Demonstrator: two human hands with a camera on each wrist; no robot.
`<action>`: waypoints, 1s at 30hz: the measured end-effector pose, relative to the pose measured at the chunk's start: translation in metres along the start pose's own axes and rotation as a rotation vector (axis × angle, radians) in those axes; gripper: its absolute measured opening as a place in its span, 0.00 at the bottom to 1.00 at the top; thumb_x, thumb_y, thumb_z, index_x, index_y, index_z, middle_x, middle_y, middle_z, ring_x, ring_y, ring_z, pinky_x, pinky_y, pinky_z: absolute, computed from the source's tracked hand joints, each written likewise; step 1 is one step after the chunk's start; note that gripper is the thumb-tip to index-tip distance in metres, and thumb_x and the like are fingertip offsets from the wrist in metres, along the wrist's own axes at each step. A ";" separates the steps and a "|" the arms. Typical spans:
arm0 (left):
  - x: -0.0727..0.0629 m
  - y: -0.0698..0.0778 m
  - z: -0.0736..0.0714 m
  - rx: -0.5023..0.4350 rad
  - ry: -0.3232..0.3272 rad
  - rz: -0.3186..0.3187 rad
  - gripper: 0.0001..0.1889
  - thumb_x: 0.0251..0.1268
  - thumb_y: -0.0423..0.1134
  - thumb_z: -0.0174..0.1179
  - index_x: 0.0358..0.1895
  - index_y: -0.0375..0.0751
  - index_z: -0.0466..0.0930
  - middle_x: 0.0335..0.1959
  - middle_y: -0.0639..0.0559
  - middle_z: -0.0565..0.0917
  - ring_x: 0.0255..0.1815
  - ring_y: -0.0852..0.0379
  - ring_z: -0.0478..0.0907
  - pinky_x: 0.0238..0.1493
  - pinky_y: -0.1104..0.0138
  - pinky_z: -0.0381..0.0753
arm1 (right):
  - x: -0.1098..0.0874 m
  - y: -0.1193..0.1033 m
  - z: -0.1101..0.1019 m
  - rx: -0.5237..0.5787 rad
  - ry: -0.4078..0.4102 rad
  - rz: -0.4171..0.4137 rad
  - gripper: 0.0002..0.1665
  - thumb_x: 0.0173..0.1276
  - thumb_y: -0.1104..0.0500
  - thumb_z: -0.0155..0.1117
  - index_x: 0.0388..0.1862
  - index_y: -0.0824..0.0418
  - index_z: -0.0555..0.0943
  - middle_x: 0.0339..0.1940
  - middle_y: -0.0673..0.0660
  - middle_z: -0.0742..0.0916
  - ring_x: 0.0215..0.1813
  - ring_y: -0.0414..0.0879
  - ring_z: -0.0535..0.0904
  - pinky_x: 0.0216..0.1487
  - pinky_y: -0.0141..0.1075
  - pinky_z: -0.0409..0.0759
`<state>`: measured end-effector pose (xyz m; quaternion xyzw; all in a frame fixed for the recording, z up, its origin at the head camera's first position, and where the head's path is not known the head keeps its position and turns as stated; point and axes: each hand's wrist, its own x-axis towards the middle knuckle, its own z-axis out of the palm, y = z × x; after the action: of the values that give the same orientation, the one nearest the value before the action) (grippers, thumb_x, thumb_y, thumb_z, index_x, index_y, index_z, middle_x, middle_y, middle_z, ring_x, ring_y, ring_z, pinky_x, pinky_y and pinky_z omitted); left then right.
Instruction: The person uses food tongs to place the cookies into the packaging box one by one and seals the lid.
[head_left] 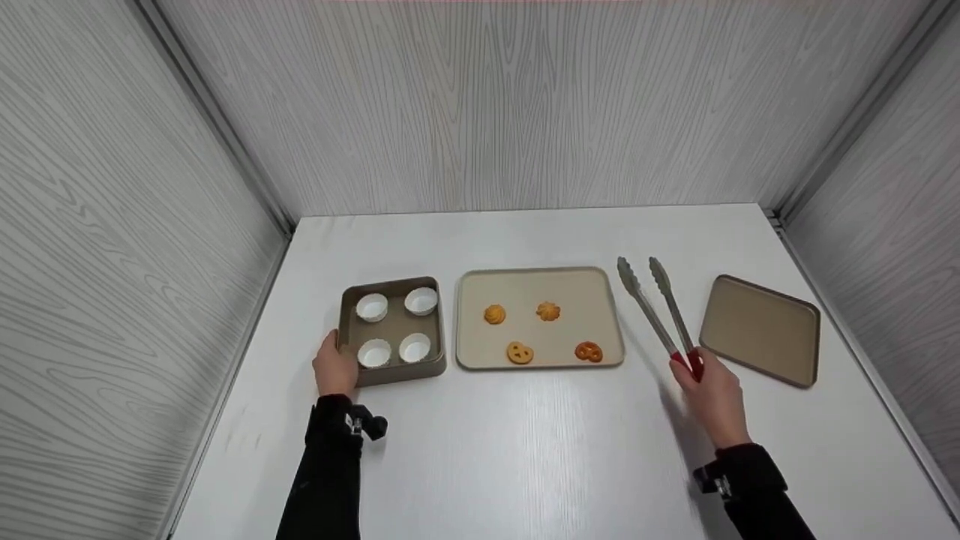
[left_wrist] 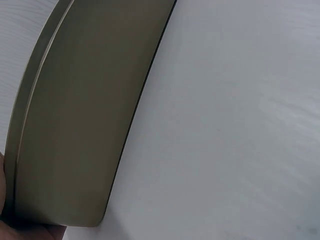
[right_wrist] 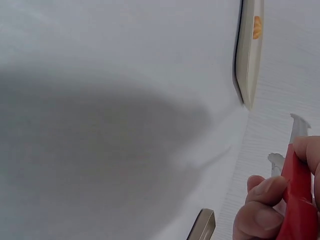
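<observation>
My left hand (head_left: 335, 366) grips the left side of a deep square baking pan (head_left: 393, 330), near its front corner. Inside the pan stand several white paper baking cups (head_left: 415, 347). The left wrist view shows the pan's outer wall (left_wrist: 85, 110) close up, with only a bit of the hand at the lower left. My right hand (head_left: 712, 394) holds metal tongs (head_left: 654, 319) by their red handles (right_wrist: 298, 195). The tongs' arms are spread apart and point away from me, with nothing between the tips.
A beige tray (head_left: 540, 334) in the middle bears two golden swirled cookies (head_left: 548, 311), a round cookie with holes (head_left: 520, 352) and a pretzel (head_left: 589, 351). A smaller brown tray (head_left: 761, 330) lies at the right. Wood-grain panels (head_left: 480, 105) enclose the white table (head_left: 517, 450) at back and sides.
</observation>
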<state>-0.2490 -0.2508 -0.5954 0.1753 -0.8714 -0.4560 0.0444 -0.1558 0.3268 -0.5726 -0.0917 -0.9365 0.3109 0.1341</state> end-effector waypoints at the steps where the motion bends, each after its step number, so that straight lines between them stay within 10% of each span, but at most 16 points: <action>1: 0.000 0.000 0.000 0.001 0.010 -0.001 0.26 0.80 0.30 0.38 0.77 0.26 0.59 0.74 0.28 0.66 0.75 0.33 0.62 0.76 0.48 0.60 | 0.000 0.000 0.000 -0.001 0.002 -0.004 0.19 0.73 0.53 0.66 0.48 0.70 0.78 0.29 0.63 0.82 0.32 0.57 0.77 0.34 0.46 0.72; 15: -0.029 0.009 -0.010 -0.035 0.196 0.060 0.21 0.81 0.30 0.39 0.67 0.32 0.75 0.63 0.32 0.80 0.65 0.34 0.75 0.65 0.45 0.72 | -0.010 0.005 -0.005 -0.001 -0.006 -0.030 0.16 0.74 0.52 0.66 0.42 0.66 0.76 0.26 0.57 0.77 0.29 0.51 0.71 0.31 0.41 0.68; 30: -0.109 0.047 -0.002 -0.026 0.115 0.160 0.22 0.81 0.30 0.44 0.73 0.28 0.68 0.69 0.32 0.73 0.69 0.35 0.72 0.68 0.46 0.72 | -0.010 0.003 -0.010 -0.001 0.008 -0.090 0.18 0.73 0.52 0.68 0.46 0.66 0.78 0.27 0.57 0.78 0.29 0.49 0.71 0.29 0.38 0.68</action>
<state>-0.1595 -0.1903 -0.5477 0.1305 -0.8725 -0.4517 0.1328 -0.1425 0.3321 -0.5684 -0.0508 -0.9393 0.3037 0.1516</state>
